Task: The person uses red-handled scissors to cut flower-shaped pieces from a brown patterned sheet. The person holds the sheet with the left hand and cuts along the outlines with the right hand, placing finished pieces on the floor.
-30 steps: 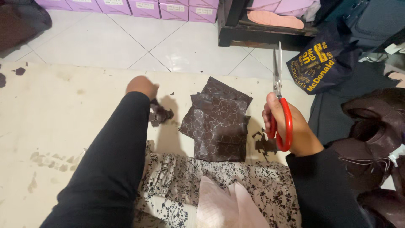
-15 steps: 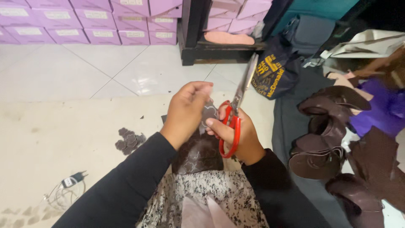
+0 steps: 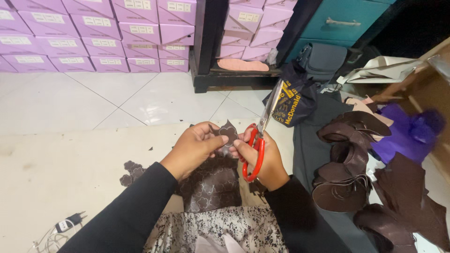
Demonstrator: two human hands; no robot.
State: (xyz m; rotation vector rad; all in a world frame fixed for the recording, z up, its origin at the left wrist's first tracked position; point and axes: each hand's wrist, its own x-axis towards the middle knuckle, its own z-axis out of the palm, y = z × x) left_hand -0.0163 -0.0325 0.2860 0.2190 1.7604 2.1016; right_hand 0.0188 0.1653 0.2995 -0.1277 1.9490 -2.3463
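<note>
At frame centre I pinch a small brown patterned piece [image 3: 228,131] in my left hand [image 3: 193,149]; my right hand [image 3: 262,157] grips red-handled scissors [image 3: 257,140], blades pointing up. A few cut bits [image 3: 130,171] lie on the mat [image 3: 70,173] at left; the patterned sheet [image 3: 211,187] below looks mostly uncut, I judge. My fingers hide the cutting line; lower right brown pieces [image 3: 347,187] blur

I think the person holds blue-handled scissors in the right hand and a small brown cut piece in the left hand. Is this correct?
Not quite: the scissors have red handles, not blue, as the head view shows. The rest holds: the right hand grips them, and the left hand holds the small brown cut piece.
</note>
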